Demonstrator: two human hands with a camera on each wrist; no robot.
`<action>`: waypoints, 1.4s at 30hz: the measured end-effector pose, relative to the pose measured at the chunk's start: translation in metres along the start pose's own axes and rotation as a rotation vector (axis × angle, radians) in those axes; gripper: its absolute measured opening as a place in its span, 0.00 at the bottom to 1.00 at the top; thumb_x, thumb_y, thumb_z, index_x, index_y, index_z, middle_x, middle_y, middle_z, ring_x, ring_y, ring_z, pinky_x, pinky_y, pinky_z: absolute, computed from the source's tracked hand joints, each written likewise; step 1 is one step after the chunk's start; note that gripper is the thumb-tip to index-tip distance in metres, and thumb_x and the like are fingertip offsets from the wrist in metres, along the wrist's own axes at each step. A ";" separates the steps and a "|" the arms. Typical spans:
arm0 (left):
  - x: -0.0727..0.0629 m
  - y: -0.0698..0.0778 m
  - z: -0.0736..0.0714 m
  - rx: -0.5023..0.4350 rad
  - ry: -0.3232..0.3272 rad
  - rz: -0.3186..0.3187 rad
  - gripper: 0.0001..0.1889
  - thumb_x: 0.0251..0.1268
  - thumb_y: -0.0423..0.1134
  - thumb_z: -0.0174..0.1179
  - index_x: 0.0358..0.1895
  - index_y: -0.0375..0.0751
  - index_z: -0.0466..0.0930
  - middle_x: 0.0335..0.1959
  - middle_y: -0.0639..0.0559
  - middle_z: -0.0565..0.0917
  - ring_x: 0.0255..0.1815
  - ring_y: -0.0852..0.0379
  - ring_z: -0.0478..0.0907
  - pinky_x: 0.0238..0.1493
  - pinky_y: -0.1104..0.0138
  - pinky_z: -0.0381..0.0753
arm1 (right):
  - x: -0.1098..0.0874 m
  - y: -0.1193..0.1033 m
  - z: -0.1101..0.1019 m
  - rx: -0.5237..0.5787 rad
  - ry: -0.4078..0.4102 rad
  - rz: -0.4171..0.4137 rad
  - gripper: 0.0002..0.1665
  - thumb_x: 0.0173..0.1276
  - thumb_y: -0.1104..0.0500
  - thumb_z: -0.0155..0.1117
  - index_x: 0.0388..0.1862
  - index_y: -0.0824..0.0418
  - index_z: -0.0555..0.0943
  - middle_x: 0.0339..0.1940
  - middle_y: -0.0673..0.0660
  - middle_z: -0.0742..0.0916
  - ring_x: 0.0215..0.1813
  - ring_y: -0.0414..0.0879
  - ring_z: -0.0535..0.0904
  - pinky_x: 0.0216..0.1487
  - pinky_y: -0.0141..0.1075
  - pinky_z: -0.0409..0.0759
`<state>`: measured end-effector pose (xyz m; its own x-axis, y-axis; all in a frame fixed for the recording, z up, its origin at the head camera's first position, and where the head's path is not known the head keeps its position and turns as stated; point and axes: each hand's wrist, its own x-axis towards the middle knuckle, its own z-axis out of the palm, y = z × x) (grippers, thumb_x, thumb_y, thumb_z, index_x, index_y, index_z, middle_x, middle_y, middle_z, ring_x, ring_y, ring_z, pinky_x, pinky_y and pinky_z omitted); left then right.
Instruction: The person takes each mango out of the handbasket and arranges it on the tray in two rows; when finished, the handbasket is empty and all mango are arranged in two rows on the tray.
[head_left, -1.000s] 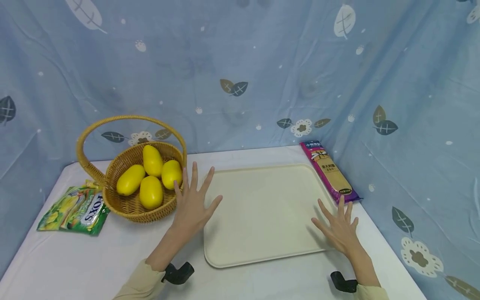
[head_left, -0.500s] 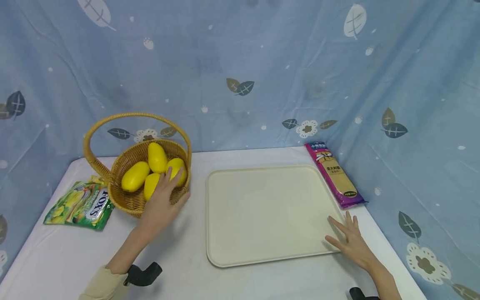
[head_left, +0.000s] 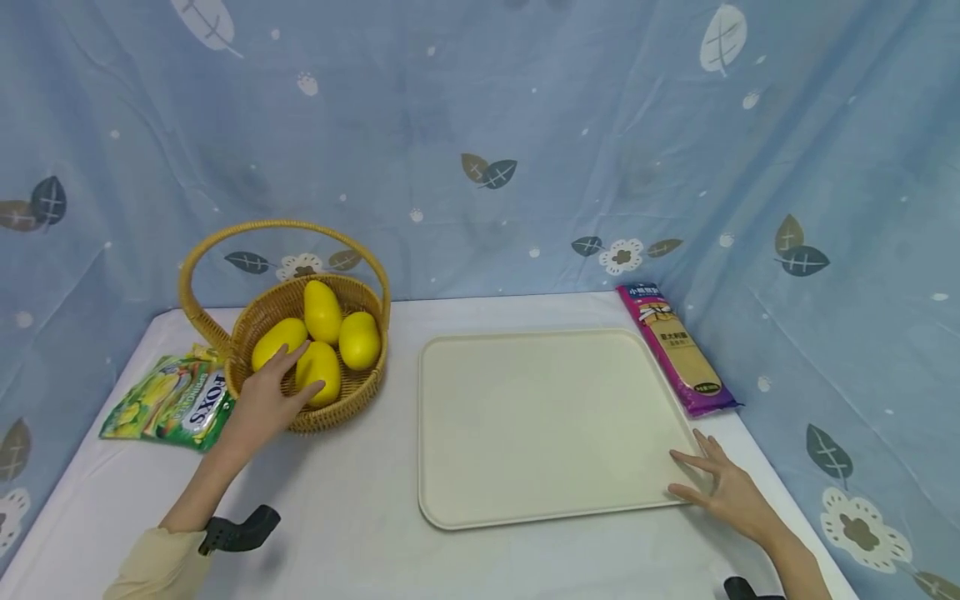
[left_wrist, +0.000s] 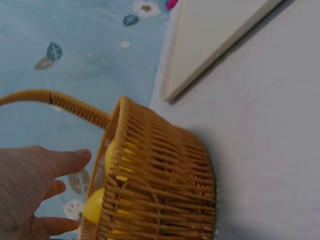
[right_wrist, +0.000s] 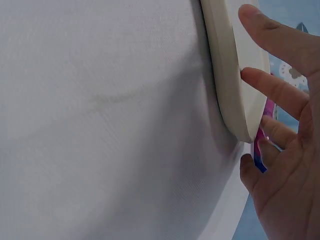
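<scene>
A wicker basket [head_left: 330, 419] with a tall arched handle stands at the left in the head view. Several smooth yellow oval fruits, mango-like, lie in it. Above its near left rim hovers my left hand [head_left: 264, 402], fingers loosely spread and thumb close to the nearest yellow fruit [head_left: 322, 368]. The left wrist view shows that hand apart from the basket wall [left_wrist: 160, 175], holding nothing. My right hand [head_left: 731, 496] is relaxed at the near right corner of a cream rectangular tray [head_left: 547, 417], gripping nothing; whether its fingertips touch the tray I cannot tell.
A green FOX'S bag [head_left: 176, 400] lies left of the basket, partly behind it. Along the tray's right side lies a purple packet of noodles [head_left: 678, 350]. A white cloth covers the table [head_left: 360, 517]; a blue patterned curtain [head_left: 420, 150] hangs behind and at the sides.
My left hand has moved left from beside the tray to over the basket's near side. My right hand has shifted slightly right and nearer, its fingers less spread. The view has turned slightly left.
</scene>
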<state>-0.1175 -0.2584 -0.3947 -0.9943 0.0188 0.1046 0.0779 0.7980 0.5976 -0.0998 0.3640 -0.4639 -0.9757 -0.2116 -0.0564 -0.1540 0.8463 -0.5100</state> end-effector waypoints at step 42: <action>0.040 -0.028 0.005 -0.367 -0.371 -0.271 0.38 0.66 0.47 0.61 0.74 0.42 0.54 0.71 0.21 0.48 0.59 0.31 0.65 0.39 0.63 0.73 | 0.011 0.040 -0.020 0.040 -0.034 -0.380 0.32 0.42 0.52 0.78 0.42 0.74 0.84 0.63 0.42 0.71 0.55 0.28 0.70 0.39 0.18 0.78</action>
<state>-0.1602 -0.2772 -0.4110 -0.9360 0.1060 -0.3358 -0.2282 0.5438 0.8076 -0.1203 0.4055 -0.4681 -0.8443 -0.5234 0.1154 -0.4971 0.6844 -0.5334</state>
